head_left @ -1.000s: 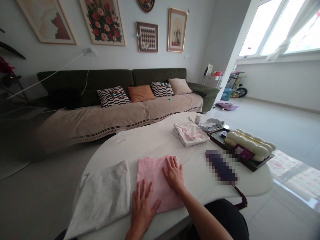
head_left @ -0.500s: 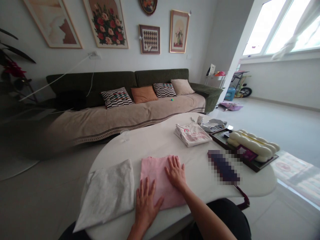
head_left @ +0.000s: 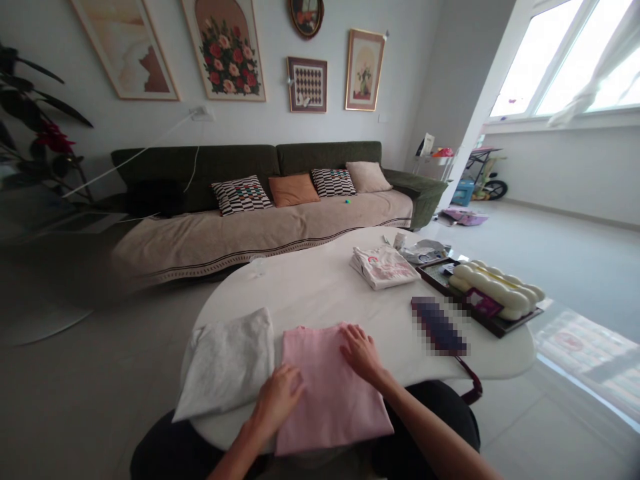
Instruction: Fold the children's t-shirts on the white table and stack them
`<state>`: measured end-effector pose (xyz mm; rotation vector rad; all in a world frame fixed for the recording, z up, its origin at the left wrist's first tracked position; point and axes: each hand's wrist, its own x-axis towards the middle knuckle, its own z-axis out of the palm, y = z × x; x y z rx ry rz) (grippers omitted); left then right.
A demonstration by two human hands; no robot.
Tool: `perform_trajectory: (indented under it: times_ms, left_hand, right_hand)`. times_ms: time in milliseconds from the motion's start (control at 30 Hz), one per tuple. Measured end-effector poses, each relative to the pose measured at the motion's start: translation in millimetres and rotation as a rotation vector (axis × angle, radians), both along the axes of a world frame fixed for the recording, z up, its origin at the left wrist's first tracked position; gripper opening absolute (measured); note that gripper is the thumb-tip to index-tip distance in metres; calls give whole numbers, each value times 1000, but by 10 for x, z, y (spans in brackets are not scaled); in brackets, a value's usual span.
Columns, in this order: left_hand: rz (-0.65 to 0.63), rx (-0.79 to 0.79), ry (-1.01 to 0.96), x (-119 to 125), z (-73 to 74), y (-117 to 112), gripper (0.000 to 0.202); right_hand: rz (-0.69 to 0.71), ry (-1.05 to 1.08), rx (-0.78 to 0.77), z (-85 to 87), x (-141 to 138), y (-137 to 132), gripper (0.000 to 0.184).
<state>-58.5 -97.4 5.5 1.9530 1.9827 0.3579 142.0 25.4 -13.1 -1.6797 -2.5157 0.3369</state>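
A folded pink cloth garment (head_left: 333,393) lies at the table's near edge, its lower end reaching past that edge. My left hand (head_left: 279,399) is at its left side, fingers loosely bent over the pink fabric and slightly blurred, the thumb hidden. On the upper right corner of the garment rests my right hand (head_left: 361,350), open, with its fingers a little apart. To the left, a light grey garment (head_left: 230,360) is spread with one corner hanging over the table edge. A stack of folded white shirts (head_left: 385,268) with a printed design sits farther back.
The white table (head_left: 295,287) also bears a dark tray (head_left: 500,327) with a cream puffy case (head_left: 495,287), a pixelated dark item (head_left: 440,327) with a strap, and a crumpled silver packet (head_left: 425,251). Behind stands a green sofa (head_left: 200,163) with cushions.
The pink garment has slid toward me, its near end now over the table edge. My left hand has moved from flat on it to its left side, fingers bent; my right hand stays near its upper right.
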Motion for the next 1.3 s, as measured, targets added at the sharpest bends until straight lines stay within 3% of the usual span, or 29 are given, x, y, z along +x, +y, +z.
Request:
perform_trajectory:
  times_ms: [100, 200, 333, 400, 500, 600, 700, 800, 900, 1000, 1100, 1133, 1200, 1300]
  left_hand:
    - [57, 38, -56, -224, 89, 450, 41]
    - [98, 27, -88, -312, 55, 790, 43]
    - [135, -2, -172, -308, -29, 908, 30]
    - [138, -19, -248, -319, 15, 907, 19]
    - [107, -4, -392, -392, 291, 936, 18]
    - [65, 90, -514, -509, 780, 966, 29]
    - [-13, 250, -593, -562, 1253, 870, 31]
    - [-93, 371, -532, -463, 1443, 611, 22]
    - [-140, 310, -369, -268, 1304, 287, 16]
    - [-357, 87, -260, -119, 1011, 58, 24]
    - [-574, -98, -234, -64, 734, 102, 31]
    - [-568, -105, -220, -57, 654, 190, 32]
    - [-428, -48, -136, -48, 505, 439, 35]
    - [-191, 31, 16, -43, 298, 820, 40]
  right_hand:
    - [-46, -7, 9, 90, 42, 171, 45]
    - [-66, -22, -16, 132, 11, 275, 30]
    - [-67, -34, -42, 180, -1, 275, 28]
    - [-41, -28, -54, 266, 37, 288, 28]
    - [12, 6, -31, 559, 119, 374, 26]
    - [40, 80, 79, 1032, 198, 466, 16]
    - [72, 172, 215, 1466, 284, 425, 18]
    - [107, 293, 348, 1565, 403, 235, 21]
    - [100, 332, 383, 1258, 572, 14, 21]
    - [104, 198, 200, 800, 755, -169, 25]
    - [123, 108, 7, 502, 772, -346, 29]
    - [121, 118, -16, 458, 703, -415, 28]
    - [137, 193, -15, 422, 446, -581, 27]
    - [303, 338, -1, 375, -82, -876, 31]
